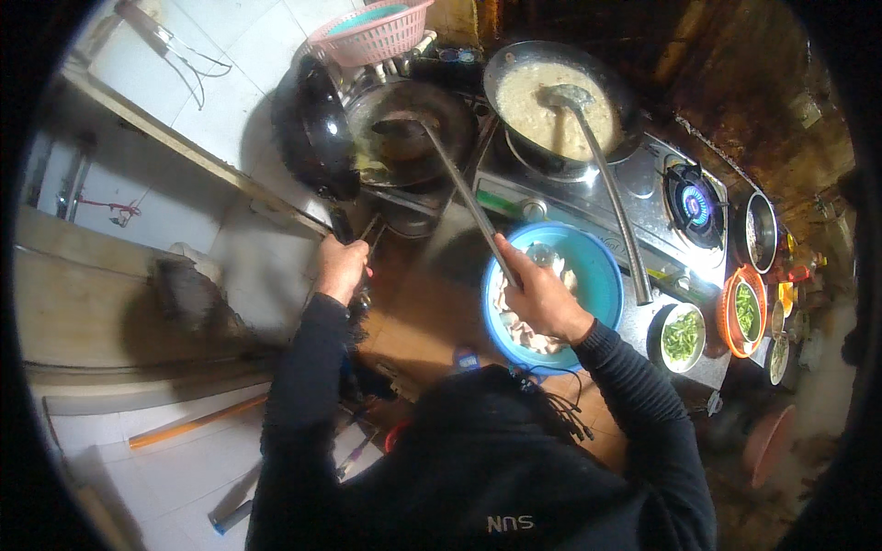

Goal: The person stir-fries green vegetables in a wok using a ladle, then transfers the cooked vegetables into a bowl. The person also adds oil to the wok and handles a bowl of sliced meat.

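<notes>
My left hand [342,265] grips the handle of a dark wok [317,131], which is tilted on its side at the left. In my right hand [544,296] is the metal handle of a ladle [458,175], its dark head lying in a second, wide wok [413,155] that holds some liquid. Beneath my right hand, partly hidden by it, a blue plastic basin [603,275] contains pale pieces of food. On the stove at the upper middle, a third wok [513,62] holds a pale, thick mixture, with another ladle [613,186] resting in it.
A gas burner [696,203] burns with a blue flame at the right of the steel stove [637,172]. Near its right end are a bowl of chopped green vegetables [682,336] and an orange basket [723,313]. A pink plastic basket [375,41] stands at the top, beside the tiled wall [269,52].
</notes>
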Tool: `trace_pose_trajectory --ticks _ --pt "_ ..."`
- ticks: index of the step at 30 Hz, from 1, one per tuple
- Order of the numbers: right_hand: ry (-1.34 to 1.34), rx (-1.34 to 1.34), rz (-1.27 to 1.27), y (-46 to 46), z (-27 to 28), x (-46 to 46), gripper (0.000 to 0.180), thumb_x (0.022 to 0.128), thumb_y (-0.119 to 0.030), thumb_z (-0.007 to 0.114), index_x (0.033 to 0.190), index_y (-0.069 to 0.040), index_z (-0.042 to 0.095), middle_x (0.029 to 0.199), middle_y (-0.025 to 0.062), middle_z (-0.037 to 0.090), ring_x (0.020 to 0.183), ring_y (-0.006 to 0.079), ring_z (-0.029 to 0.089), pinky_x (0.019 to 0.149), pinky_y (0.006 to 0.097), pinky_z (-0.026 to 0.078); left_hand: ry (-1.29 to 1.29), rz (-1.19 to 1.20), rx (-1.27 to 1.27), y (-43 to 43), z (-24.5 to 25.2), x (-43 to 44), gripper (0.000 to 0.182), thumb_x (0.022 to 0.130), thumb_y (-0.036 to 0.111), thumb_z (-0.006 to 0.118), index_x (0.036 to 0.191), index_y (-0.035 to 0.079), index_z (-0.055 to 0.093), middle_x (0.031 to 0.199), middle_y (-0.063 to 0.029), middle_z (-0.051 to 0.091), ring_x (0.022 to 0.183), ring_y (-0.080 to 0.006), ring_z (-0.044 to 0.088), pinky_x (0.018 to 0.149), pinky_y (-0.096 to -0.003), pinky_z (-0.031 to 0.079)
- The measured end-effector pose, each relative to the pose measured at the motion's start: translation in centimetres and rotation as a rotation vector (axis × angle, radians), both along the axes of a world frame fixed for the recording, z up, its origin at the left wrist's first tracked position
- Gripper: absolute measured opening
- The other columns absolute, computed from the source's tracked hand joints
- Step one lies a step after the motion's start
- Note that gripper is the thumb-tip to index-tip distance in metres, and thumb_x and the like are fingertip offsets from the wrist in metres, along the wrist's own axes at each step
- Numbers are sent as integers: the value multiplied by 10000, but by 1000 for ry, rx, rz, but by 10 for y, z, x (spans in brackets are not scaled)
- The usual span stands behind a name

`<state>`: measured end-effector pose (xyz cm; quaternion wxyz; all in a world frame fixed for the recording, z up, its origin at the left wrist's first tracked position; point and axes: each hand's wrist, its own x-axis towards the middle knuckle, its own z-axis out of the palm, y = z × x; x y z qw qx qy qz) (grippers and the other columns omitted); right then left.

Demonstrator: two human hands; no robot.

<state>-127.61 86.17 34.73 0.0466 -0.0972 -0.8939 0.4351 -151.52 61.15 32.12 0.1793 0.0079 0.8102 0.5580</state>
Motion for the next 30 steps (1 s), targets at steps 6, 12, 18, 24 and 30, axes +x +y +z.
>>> trace_pose_trajectory --ticks 6,12,18,24,30 --pt "-107 70 -49 -8 -1 -5 757 820 -10 540 1548 -142 382 911 331 669 825 464 688 780 497 543 91 54 -118 -1 -30 -3 228 813 83 619 943 -91 550 732 -140 618 488 -198 612 459 -346 512" --pt "-85 88 -25 -16 1 -4 734 819 -4 556 1531 -97 405 928 308 675 785 428 698 773 472 550 24 66 5 -8 -33 -2 164 823 61 619 913 -44 533 716 -98 586 471 -185 570 442 -333 502" --pt "-194 -669 -161 -25 38 4 712 911 -9 534 1578 -91 298 843 88 613 552 155 565 510 293 462 -70 22 303 -36 -9 22 46 874 87 602 865 62 564 680 -36 552 497 -163 541 474 -324 474" --pt "-85 -1696 -65 -24 97 32 696 971 -89 568 1575 -74 222 843 25 515 440 29 448 385 195 373 -183 18 538 -41 49 74 121 871 160 653 883 50 603 671 -37 578 530 -176 575 523 -315 476" --pt "-60 -1739 285 -18 140 76 791 941 -95 589 1593 -49 144 777 74 608 425 95 516 368 225 444 -293 16 650 -31 114 156 282 870 168 625 1118 44 575 700 -7 535 540 -126 502 492 -259 433"
